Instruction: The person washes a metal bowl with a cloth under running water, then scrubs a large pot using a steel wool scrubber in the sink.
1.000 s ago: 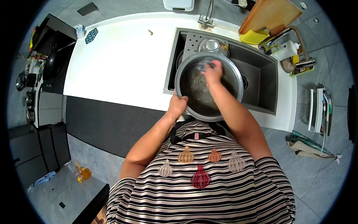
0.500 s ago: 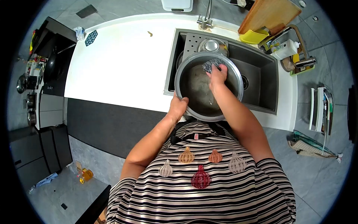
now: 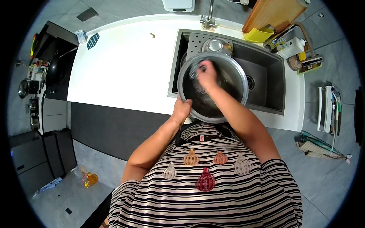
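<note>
A large round metal basin point(image 3: 243, 81) rests over the near left part of the sink, with some water inside. My left hand point(image 3: 182, 108) grips its near left rim, thumb over the edge. Inside the basin, my right hand point(image 3: 207, 74) is closed on a grey scouring pad point(image 3: 194, 69), pressed to the far left inner wall; both are smeared by motion. Just behind the basin, a shiny metal bowl or lid point(image 3: 216, 45) sits by the perforated drain tray point(image 3: 195, 41).
The dark sink point(image 3: 264, 91) has its drain at the right. A faucet point(image 3: 207, 22) stands behind it. At the back right are a yellow container point(image 3: 258, 36), wooden cutting boards point(image 3: 272, 16) and a white bottle point(image 3: 292, 48). A hexagonal trivet point(image 3: 93, 41) lies on the white counter point(image 3: 121, 68).
My right hand has swept the scouring pad from the far right side of the basin to its far left side. My left hand keeps its hold on the rim.
</note>
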### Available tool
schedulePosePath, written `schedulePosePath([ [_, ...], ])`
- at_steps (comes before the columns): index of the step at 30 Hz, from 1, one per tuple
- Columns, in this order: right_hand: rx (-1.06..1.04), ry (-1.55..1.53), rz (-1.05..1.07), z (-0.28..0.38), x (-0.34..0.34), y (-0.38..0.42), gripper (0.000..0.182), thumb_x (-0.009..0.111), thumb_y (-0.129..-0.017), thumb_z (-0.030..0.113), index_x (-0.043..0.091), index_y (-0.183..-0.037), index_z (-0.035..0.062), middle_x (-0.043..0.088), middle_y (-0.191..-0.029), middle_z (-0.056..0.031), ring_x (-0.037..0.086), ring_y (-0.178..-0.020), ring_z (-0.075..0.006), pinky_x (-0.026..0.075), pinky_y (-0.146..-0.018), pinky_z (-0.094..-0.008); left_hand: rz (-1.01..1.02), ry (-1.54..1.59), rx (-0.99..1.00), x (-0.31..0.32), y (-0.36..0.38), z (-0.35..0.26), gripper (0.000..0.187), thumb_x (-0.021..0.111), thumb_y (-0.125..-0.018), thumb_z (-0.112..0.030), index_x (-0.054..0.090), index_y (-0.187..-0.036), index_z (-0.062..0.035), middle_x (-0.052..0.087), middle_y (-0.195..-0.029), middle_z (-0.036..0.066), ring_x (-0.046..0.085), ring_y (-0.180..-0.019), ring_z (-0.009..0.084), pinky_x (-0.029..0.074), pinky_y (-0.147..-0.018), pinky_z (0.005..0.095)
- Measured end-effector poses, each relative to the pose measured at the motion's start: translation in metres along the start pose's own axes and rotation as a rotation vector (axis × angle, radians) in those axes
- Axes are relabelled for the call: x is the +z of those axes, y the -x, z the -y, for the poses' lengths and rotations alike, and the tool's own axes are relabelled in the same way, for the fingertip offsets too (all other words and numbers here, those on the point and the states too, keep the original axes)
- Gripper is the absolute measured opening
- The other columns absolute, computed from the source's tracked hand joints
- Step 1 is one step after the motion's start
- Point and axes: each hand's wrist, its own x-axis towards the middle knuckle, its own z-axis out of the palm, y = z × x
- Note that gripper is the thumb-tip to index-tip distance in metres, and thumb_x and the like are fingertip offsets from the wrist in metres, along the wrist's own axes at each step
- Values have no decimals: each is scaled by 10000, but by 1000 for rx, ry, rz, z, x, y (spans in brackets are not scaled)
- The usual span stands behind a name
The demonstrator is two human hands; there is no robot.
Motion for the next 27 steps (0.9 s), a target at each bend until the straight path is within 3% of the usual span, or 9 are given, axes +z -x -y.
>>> schedulePosePath([
  [2, 460, -515, -275, -5, -13, -16, 281, 615, -794, 67, 480, -1040, 74, 547, -981, -77, 554, -847, -202, 496, -631, -346, 5, 11, -12, -1, 0, 2, 457, 515, -791, -64, 419, -1231, 11, 567, -1080, 128, 527, -970, 221, 410, -867, 310],
  [4, 631, -498, -197, -16, -34, -9, 339, 600, -814, 70, 439, -1111, 99, 530, -1026, -71, 556, -839, -228, 504, -626, -349, 19, 26, -25, 0, 2, -6, 476, 535, -787, -74, 413, -1242, -7, 564, -1088, 122, 523, -979, 222, 408, -873, 322],
  [6, 624, -427, -191, -25, -40, 0, 330, 630, -784, 84, 483, -1079, 87, 544, -1031, -86, 562, -869, -231, 500, -690, -356, 146, 137, -177, -8, 9, -32, 545, 566, -780, -125, 370, -1280, -32, 535, -1152, 151, 501, -1066, 252, 392, -907, 372],
  [8, 242, 275, 110, -50, -39, 5, 290, 657, -748, 170, 549, -1015, 129, 529, -1069, -155, 546, -980, -312, 469, -807, -377, 65, 97, -238, -27, -13, -30, 705, 623, -774, -361, 322, -1321, -33, 478, -1228, 116, 422, -1159, 247, 353, -918, 492],
  [12, 137, 758, 604, -12, -44, 28, 417, 701, -708, 300, 542, -1076, 186, 465, -1196, -159, 520, -1080, -314, 428, -899, -380, 246, -56, -235, -32, -44, -81, 660, 647, -762, -382, 419, -1249, 2, 558, -1111, 149, 560, -997, 242, 472, -816, 417],
  [13, 110, 803, 636, -4, -43, 34, 501, 721, -683, 341, 521, -1114, 186, 456, -1225, -155, 520, -1088, -308, 430, -899, -372, 263, -112, -256, -28, -49, -91, 514, 636, -765, -291, 489, -1160, 3, 609, -956, 131, 617, -811, 220, 525, -659, 360],
  [17, 34, 916, 719, -2, -43, 40, 491, 694, -691, 306, 534, -1114, 115, 480, -1221, -169, 516, -1107, -300, 436, -898, -363, 463, -315, -284, -38, -88, -84, 348, 580, -708, -89, 529, -1038, 6, 610, -786, 89, 612, -675, 189, 503, -509, 316],
  [22, 54, 994, 727, 4, -57, 27, 454, 620, -687, 181, 542, -1130, 121, 506, -1187, -161, 531, -1081, -280, 430, -898, -359, 264, -261, -235, -40, -55, -63, 321, 559, -723, -50, 525, -1024, 60, 600, -850, 129, 607, -698, 227, 522, -558, 346],
  [27, 23, 902, 574, 9, -59, 25, 460, 647, -730, 242, 510, -1152, 119, 486, -1194, -162, 519, -1091, -291, 434, -897, -358, 168, 51, -223, -43, -23, -48, 405, 527, -753, -21, 465, -1141, 78, 594, -951, 170, 619, -802, 263, 543, -669, 370],
])
